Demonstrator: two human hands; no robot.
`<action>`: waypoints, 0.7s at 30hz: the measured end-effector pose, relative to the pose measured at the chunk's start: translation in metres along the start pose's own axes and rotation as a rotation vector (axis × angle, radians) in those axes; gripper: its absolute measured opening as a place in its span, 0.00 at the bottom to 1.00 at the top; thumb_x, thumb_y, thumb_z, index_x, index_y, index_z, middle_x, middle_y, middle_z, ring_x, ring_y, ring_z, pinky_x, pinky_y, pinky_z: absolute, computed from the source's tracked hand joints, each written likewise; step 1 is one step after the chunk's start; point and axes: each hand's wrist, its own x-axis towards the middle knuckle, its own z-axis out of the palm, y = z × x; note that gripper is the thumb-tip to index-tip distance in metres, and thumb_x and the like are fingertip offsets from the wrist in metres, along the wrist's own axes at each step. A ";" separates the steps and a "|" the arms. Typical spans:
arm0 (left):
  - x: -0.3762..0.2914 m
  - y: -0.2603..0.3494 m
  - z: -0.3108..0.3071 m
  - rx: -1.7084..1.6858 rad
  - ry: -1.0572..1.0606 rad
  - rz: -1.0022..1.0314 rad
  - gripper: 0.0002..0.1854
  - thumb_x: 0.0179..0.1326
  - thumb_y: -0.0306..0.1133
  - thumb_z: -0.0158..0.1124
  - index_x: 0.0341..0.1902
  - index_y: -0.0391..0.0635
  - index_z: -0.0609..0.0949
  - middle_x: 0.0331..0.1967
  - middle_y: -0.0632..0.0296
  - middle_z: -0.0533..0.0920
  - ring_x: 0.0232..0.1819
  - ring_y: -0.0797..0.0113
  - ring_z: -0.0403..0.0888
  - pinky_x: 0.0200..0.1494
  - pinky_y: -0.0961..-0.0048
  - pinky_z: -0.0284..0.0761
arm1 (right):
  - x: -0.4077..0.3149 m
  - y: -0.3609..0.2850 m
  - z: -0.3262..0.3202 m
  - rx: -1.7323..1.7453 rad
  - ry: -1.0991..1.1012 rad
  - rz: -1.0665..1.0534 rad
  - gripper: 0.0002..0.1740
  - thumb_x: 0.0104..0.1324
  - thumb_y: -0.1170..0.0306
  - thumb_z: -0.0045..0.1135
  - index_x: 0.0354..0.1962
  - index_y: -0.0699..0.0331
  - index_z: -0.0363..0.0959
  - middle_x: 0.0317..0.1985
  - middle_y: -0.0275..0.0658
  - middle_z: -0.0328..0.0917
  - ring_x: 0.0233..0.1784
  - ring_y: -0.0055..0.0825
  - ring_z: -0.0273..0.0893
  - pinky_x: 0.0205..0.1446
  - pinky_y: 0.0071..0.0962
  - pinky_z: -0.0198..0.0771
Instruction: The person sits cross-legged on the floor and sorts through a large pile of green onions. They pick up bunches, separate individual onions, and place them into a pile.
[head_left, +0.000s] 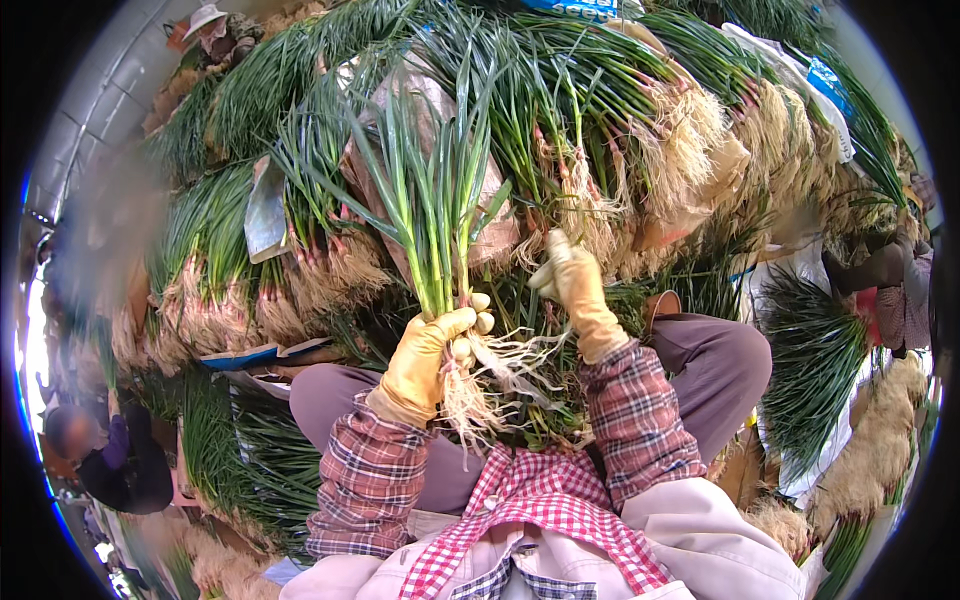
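Observation:
My left hand (420, 360), in a yellowish work glove, grips a small bunch of allium plants (431, 247), garlic or scallion by their look. Their long green leaves point away from me, and pale stringy roots (469, 397) hang below the fist. A few round whitish bulbs (482, 311) show beside my left thumb. My right hand (577, 292), gloved the same way, is apart from the bunch, on its right. Its fingers are spread, with nothing visible in them, close to the roots of the piled plants (585, 199) ahead.
Leafy bundles with reddish stems and dense roots (679, 142) are heaped across the front. A brownish sack (499, 195) lies among them. Loose leaves (540, 420) cover the ground between my bent knees (712, 360). Other people sit at left (124, 457) and right (892, 292), near more bundles (806, 367).

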 end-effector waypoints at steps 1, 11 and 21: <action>-0.001 -0.001 -0.002 -0.063 0.007 -0.031 0.14 0.61 0.26 0.58 0.51 0.37 0.78 0.36 0.55 0.83 0.17 0.82 0.72 0.18 0.87 0.67 | -0.001 0.004 0.003 -0.027 -0.225 0.066 0.37 0.70 0.39 0.37 0.27 0.66 0.77 0.21 0.36 0.79 0.17 0.21 0.71 0.27 0.26 0.71; 0.012 -0.012 0.000 -0.080 0.094 -0.084 0.12 0.68 0.39 0.57 0.40 0.42 0.79 0.25 0.65 0.81 0.14 0.81 0.69 0.14 0.84 0.66 | -0.003 0.001 0.076 -0.503 -0.081 -0.293 0.28 0.72 0.49 0.45 0.28 0.64 0.78 0.19 0.33 0.77 0.19 0.24 0.72 0.26 0.26 0.66; -0.026 0.016 0.003 -0.117 -0.060 -0.049 0.22 0.65 0.33 0.60 0.61 0.38 0.73 0.24 0.66 0.81 0.13 0.81 0.70 0.14 0.86 0.67 | -0.045 0.033 0.019 -0.161 -0.442 0.029 0.31 0.72 0.44 0.38 0.35 0.63 0.78 0.19 0.35 0.78 0.17 0.26 0.72 0.29 0.30 0.70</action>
